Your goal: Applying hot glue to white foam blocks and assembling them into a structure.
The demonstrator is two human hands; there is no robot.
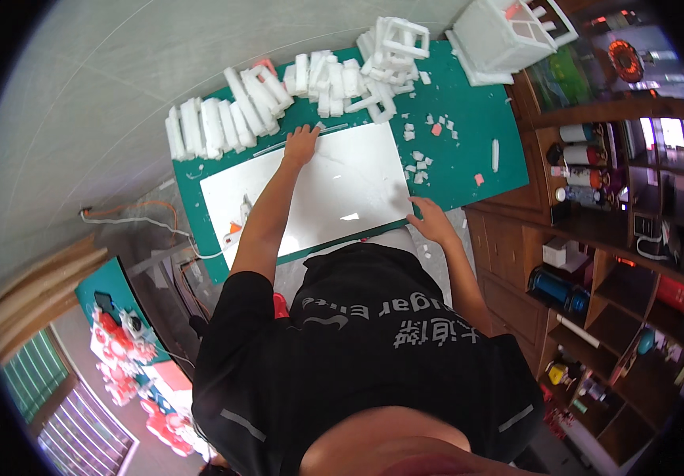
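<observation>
A glossy white board [342, 178] lies on the green tabletop. My left hand [302, 146] reaches across it to the far edge, fingers stretched out beside a thin clear strip [266, 149] that looks like a ruler. A small white foam scrap [321, 125] sits by those fingertips. At the board's near right corner, my right hand [432, 221] has its fingers extended and apart, touching or just beside the edge. On the board's left part rests a white-and-orange hand tool [244, 209], partly behind my left forearm.
White foam bars [211, 127] line the table's far side, with foam frames [397, 40] heaped farther right. Foam scraps [417, 166] scatter over the green table [469, 103]. A white foam box [500, 36] stands at the far right. Wooden shelves [580, 262] border the right side.
</observation>
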